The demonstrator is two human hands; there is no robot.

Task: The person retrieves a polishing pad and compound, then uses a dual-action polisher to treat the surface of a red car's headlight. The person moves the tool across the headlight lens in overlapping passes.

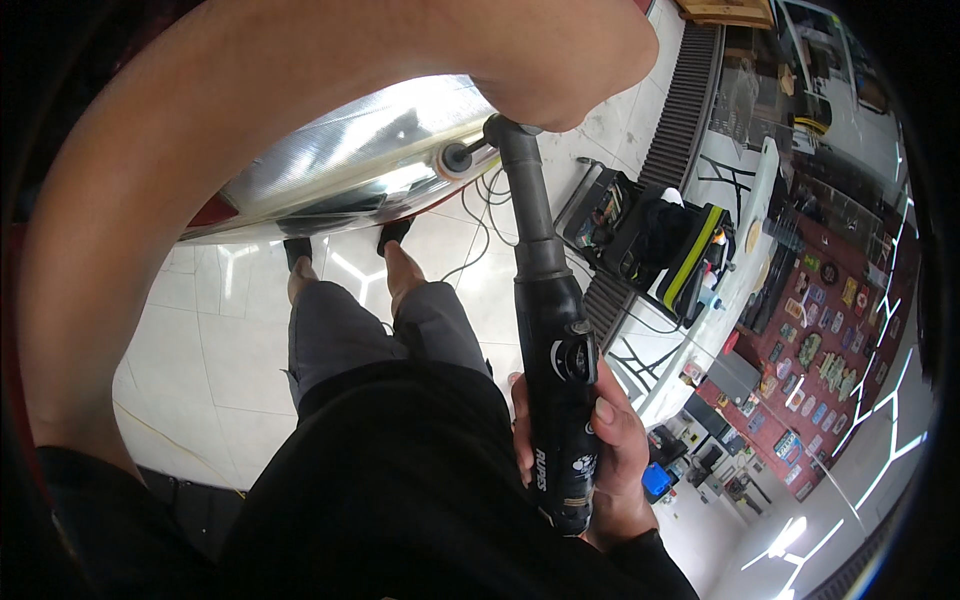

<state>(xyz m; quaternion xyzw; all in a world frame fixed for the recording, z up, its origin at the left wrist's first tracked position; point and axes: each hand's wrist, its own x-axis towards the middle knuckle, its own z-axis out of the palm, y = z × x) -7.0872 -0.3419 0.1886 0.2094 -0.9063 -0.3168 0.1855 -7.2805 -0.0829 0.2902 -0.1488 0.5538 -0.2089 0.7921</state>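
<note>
A long black rotary polisher (548, 310) lies across the middle, tilted slightly, its narrow neck toward the top. My right hand (615, 455) is wrapped round its thick rear body, with the thumb along the side. At the far end, my left hand (570, 65) is closed over the polisher's head; its fingers are mostly hidden behind the hand. From the head a short shaft carries a small round polishing pad (455, 158), which sits against the edge of a clear car headlight (365, 135). Yellowish tape runs along the lamp's border. My left forearm arches over the lamp and hides part of it.
A dark cable (487, 225) trails over the tiled floor (240, 340) below the pad. Right of the polisher stand an opened tool bag (665, 235) with bottles and a white folding table (745, 235). A dark floor grate (685, 105) runs behind them.
</note>
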